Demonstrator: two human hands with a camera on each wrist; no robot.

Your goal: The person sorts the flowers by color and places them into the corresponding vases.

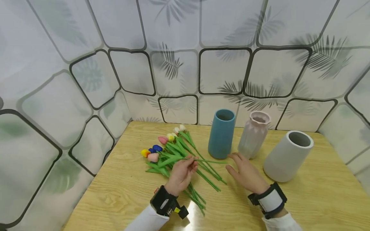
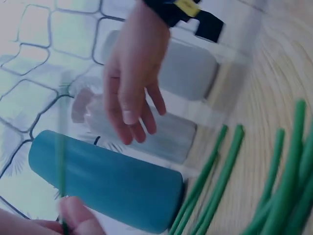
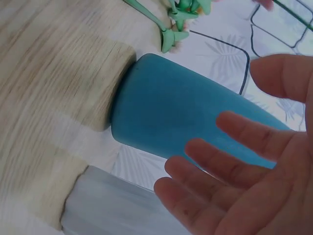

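My left hand [image 1: 180,175] pinches the green stem of an artificial tulip [image 1: 212,161] between thumb and fingertips. In the left wrist view the pinched stem [image 2: 61,147] stands up from the fingertips, its bare end pointing away. Its flower end overlaps the other tulips [image 1: 173,150], which lie on the table with heads to the left in pink, yellow, white, blue and orange-yellow. The right hand [image 1: 245,173], fingers spread and holding nothing, hovers before the blue vase [image 1: 221,134]. In the right wrist view its fingers [image 3: 220,171] overlap that vase [image 3: 171,107].
Right of the blue vase stand a pale pink vase [image 1: 252,136] with a ruffled rim and a wider white vase [image 1: 289,157]. All rest on a wooden table [image 1: 115,192]. A patterned curtain [image 1: 179,77] hangs behind it and along the sides.
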